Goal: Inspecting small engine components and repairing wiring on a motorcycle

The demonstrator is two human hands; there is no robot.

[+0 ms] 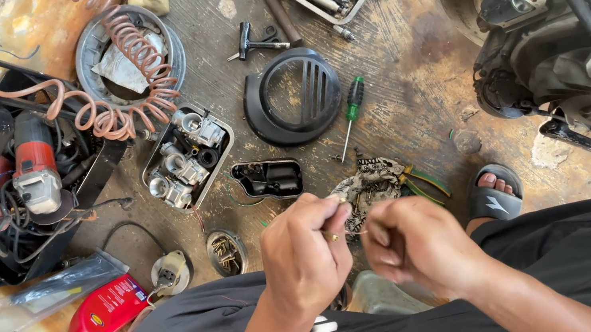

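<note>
My left hand (303, 254) and my right hand (414, 244) are held close together above my knees, both with fingers closed. Something small and thin, maybe a wire or tiny part, is pinched between them near the left thumb; I cannot make out what it is. Just beyond the hands lies a dirty patterned rag (370, 183) with green-handled pliers (421, 182) beside it. My sandalled foot (494, 192) shows to the right.
On the floor lie a black round fan cover (293, 97), a green screwdriver (351, 114), a tray with carburettor parts (187, 154), a small black tray (268, 178), a tin of screws (226, 252), a red oil bottle (101, 314) and an angle grinder (35, 167). A scooter engine (584, 58) stands right.
</note>
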